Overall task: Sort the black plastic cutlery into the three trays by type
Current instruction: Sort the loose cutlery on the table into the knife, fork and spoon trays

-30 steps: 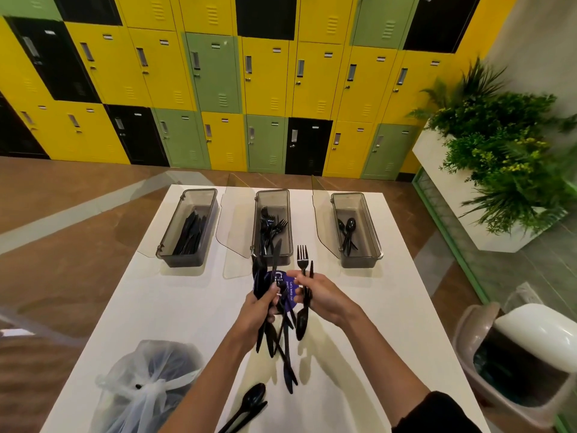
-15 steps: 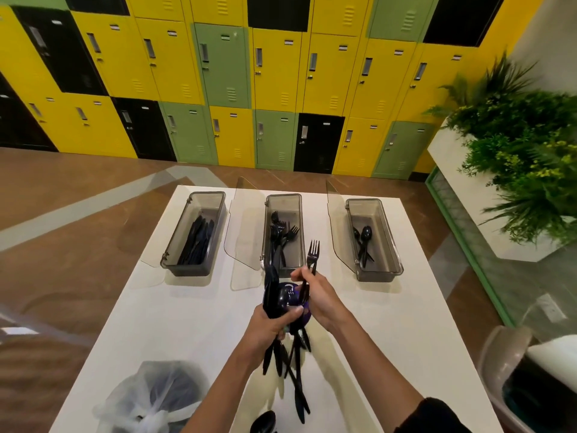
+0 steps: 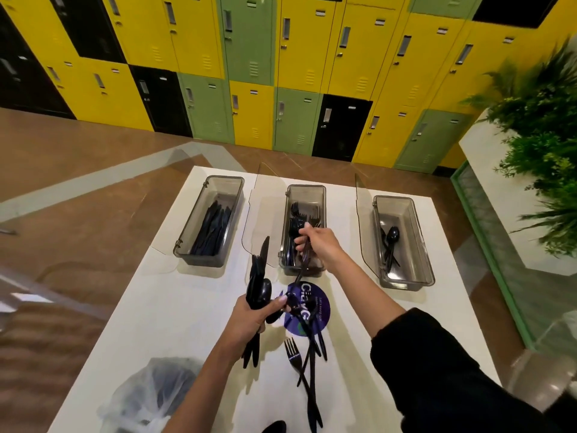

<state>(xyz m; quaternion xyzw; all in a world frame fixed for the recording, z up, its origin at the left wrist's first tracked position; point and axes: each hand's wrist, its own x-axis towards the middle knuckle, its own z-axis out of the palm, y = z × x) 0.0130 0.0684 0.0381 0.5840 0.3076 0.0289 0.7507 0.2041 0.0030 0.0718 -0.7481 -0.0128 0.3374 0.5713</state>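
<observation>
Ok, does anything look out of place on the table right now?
Nothing looks spilled or damaged. Only the cutlery bundle in the left hand looks messy: several pieces splay loosely below the grip, including one stray fork.

Single head-worn wide-angle view, forward and down, close over the table (image 3: pixel 187 307)

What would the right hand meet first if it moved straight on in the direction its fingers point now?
Probably the black plastic forks lying in the middle smoky transparent plastic tray. The right hand, gripping one black fork, points into that tray; depth is unclear.
</observation>
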